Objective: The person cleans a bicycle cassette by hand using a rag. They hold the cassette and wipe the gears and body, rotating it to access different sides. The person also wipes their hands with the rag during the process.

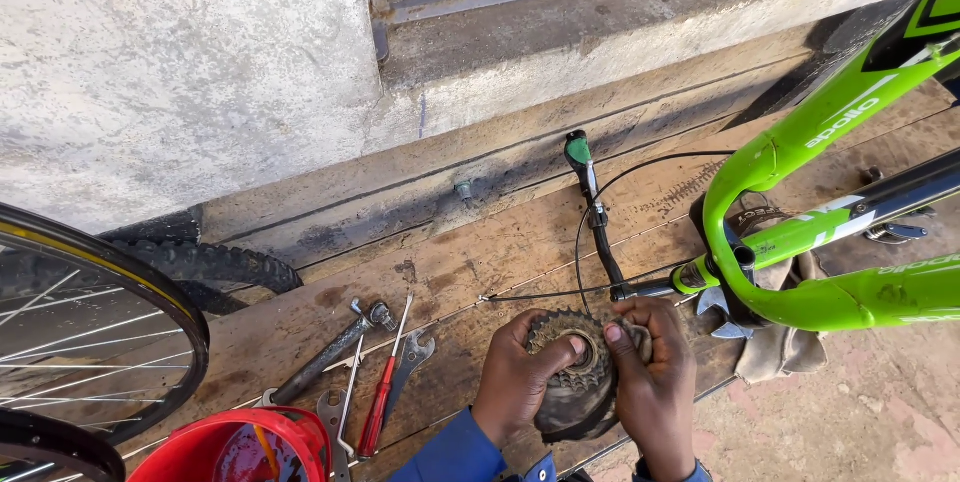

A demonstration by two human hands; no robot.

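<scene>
Fingers (pixel 578 346) of both hands closed round greasy freewheel cog cluster (pixel 572 382), held above wooden bench (pixel 470 262). Left hand (pixel 515 377) steadies; right hand (pixel 655 382) thumb presses centre. Step: inspecting core. Next needs firm turning grip.

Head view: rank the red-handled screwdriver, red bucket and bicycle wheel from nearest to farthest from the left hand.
From the left hand:
1. Red-handled screwdriver, on the boards just to its left.
2. Red bucket, lower left.
3. Bicycle wheel, far left edge.
</scene>
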